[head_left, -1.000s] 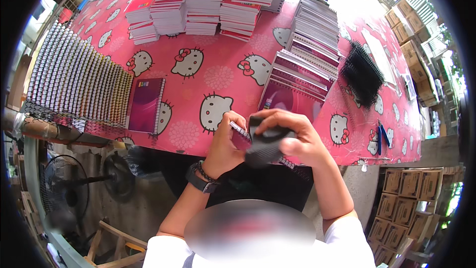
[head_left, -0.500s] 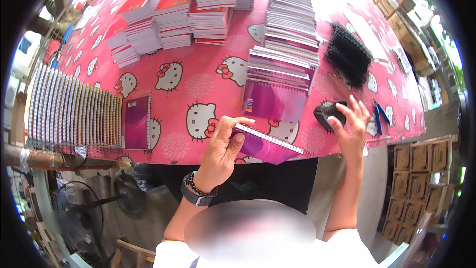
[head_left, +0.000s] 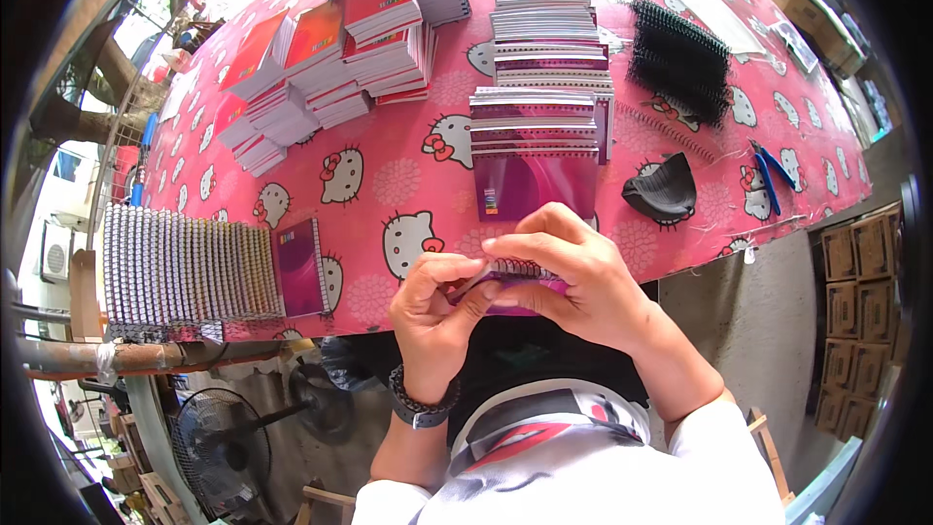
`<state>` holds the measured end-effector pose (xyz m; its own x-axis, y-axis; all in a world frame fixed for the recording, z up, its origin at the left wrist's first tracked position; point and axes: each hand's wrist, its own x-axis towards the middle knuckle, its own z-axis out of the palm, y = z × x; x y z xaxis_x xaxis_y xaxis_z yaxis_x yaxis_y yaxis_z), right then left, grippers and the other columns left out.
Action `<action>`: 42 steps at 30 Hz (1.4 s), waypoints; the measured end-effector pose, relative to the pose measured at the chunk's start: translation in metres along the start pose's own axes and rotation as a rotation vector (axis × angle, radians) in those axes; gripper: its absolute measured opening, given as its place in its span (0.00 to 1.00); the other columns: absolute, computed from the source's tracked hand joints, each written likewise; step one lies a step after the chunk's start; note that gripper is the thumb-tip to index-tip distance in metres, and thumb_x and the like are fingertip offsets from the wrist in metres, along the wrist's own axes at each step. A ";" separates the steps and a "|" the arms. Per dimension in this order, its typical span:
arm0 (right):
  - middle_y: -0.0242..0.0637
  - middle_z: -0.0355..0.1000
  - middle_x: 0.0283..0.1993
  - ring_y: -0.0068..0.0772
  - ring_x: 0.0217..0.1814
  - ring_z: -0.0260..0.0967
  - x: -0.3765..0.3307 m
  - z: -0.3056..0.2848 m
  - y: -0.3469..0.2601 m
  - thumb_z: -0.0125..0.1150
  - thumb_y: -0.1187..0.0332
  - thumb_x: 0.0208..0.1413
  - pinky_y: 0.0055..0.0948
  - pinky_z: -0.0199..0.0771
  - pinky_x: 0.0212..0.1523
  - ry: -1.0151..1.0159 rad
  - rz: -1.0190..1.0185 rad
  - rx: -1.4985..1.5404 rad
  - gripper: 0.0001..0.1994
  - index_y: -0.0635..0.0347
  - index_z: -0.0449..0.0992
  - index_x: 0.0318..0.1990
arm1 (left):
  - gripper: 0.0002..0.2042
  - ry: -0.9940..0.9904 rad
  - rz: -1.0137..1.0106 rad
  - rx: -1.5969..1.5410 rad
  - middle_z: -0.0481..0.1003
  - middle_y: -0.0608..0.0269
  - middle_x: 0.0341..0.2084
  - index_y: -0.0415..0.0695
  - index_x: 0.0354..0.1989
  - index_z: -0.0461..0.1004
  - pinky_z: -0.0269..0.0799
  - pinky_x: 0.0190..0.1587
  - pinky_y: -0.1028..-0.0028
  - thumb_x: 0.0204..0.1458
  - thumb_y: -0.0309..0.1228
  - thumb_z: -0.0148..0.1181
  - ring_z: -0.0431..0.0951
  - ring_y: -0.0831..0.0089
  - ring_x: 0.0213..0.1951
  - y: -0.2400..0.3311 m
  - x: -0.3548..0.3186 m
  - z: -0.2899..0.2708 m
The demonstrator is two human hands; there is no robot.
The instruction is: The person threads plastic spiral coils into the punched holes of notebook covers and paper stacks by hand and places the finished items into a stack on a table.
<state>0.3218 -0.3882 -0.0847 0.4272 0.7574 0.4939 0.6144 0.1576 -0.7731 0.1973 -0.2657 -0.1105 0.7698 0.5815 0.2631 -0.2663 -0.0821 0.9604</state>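
Note:
Both hands hold a small purple spiral notebook (head_left: 530,308) near the table's front edge. A dark wire coil (head_left: 518,267) runs along its upper edge. My left hand (head_left: 434,316) pinches the left end between thumb and fingers. My right hand (head_left: 588,277) is closed round the right end, fingers over the coil and thumb beneath; these fingers hide much of the notebook. Just beyond my hands lies a row of punched purple notebooks (head_left: 535,185). To their right sit a black cup-shaped piece (head_left: 661,192) and a loose wire coil (head_left: 671,131).
Blue-handled pliers (head_left: 766,178) lie at the right, below a pile of black coils (head_left: 678,63). Stacks of red-covered books (head_left: 316,34) stand at the back left. A long row of coil-bound notebooks (head_left: 190,267) fills the left edge, ending in a purple notebook (head_left: 299,269).
My right hand has come left from beside the black cup-shaped piece and now grips the notebook's coil edge. The left hand still holds the notebook. The view has shifted somewhat.

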 end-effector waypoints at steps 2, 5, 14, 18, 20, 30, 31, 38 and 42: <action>0.38 0.71 0.36 0.42 0.38 0.70 -0.005 0.001 -0.002 0.63 0.75 0.49 0.34 0.71 0.37 0.027 0.101 0.110 0.12 0.61 0.74 0.43 | 0.11 -0.016 -0.016 -0.011 0.71 0.64 0.34 0.38 0.37 0.75 0.68 0.39 0.81 0.44 0.14 0.64 0.71 0.80 0.35 0.000 -0.001 0.000; 0.38 0.71 0.36 0.40 0.37 0.71 -0.007 0.003 0.005 0.65 0.74 0.48 0.33 0.72 0.36 0.027 0.029 0.058 0.13 0.61 0.73 0.42 | 0.11 -0.020 0.025 0.013 0.72 0.64 0.35 0.37 0.37 0.75 0.68 0.39 0.80 0.44 0.14 0.64 0.72 0.79 0.36 -0.001 0.000 0.001; 0.37 0.65 0.28 0.38 0.30 0.65 -0.004 0.008 0.005 0.71 0.67 0.43 0.32 0.66 0.29 -0.022 0.050 0.042 0.14 0.61 0.70 0.32 | 0.11 -0.072 0.152 0.191 0.75 0.61 0.31 0.39 0.35 0.76 0.74 0.34 0.78 0.43 0.16 0.66 0.77 0.75 0.32 -0.001 -0.004 -0.003; 0.37 0.67 0.29 0.39 0.32 0.67 -0.002 0.009 -0.005 0.69 0.68 0.44 0.33 0.68 0.30 -0.098 -0.003 -0.029 0.13 0.62 0.71 0.34 | 0.09 -0.070 0.106 0.147 0.76 0.61 0.30 0.40 0.34 0.75 0.75 0.36 0.78 0.43 0.18 0.66 0.78 0.75 0.33 -0.002 -0.007 -0.012; 0.37 0.68 0.30 0.39 0.33 0.67 -0.002 0.011 -0.003 0.68 0.69 0.45 0.33 0.69 0.30 -0.114 -0.084 -0.075 0.13 0.63 0.72 0.36 | 0.08 -0.055 0.068 0.094 0.76 0.62 0.30 0.40 0.32 0.74 0.75 0.36 0.78 0.45 0.19 0.66 0.78 0.75 0.33 -0.002 -0.009 -0.013; 0.45 0.69 0.53 0.45 0.56 0.64 -0.002 -0.001 0.009 0.70 0.67 0.44 0.37 0.65 0.54 0.147 -0.008 -0.199 0.29 0.65 0.68 0.55 | 0.20 0.870 0.213 -0.002 0.66 0.66 0.41 0.43 0.56 0.60 0.69 0.37 0.79 0.57 0.27 0.57 0.69 0.79 0.39 0.013 0.006 -0.121; 0.43 0.71 0.49 0.44 0.51 0.67 -0.003 -0.003 0.012 0.68 0.72 0.45 0.36 0.67 0.51 0.167 0.009 -0.178 0.23 0.63 0.71 0.50 | 0.19 0.846 0.245 0.101 0.67 0.64 0.42 0.41 0.55 0.63 0.70 0.41 0.77 0.56 0.29 0.59 0.70 0.77 0.42 -0.005 0.000 -0.152; 0.42 0.75 0.42 0.39 0.40 0.72 -0.006 0.006 0.002 0.63 0.73 0.47 0.31 0.70 0.42 -0.190 -0.060 0.096 0.11 0.62 0.77 0.40 | 0.21 0.731 -0.035 1.537 0.68 0.52 0.49 0.40 0.50 0.70 0.63 0.54 0.58 0.48 0.32 0.65 0.70 0.55 0.48 -0.032 -0.039 -0.186; 0.39 0.74 0.39 0.38 0.39 0.71 0.021 -0.005 -0.049 0.60 0.73 0.47 0.33 0.70 0.40 -0.417 -0.350 0.460 0.11 0.63 0.76 0.40 | 0.23 0.560 0.093 1.524 0.66 0.46 0.54 0.41 0.52 0.70 0.59 0.57 0.54 0.49 0.37 0.63 0.65 0.48 0.55 -0.030 -0.016 -0.162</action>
<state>0.3036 -0.3835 -0.0344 -0.0898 0.7782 0.6216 0.2872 0.6178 -0.7320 0.0990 -0.1415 -0.1580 0.3981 0.7067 0.5849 0.7546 -0.6148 0.2292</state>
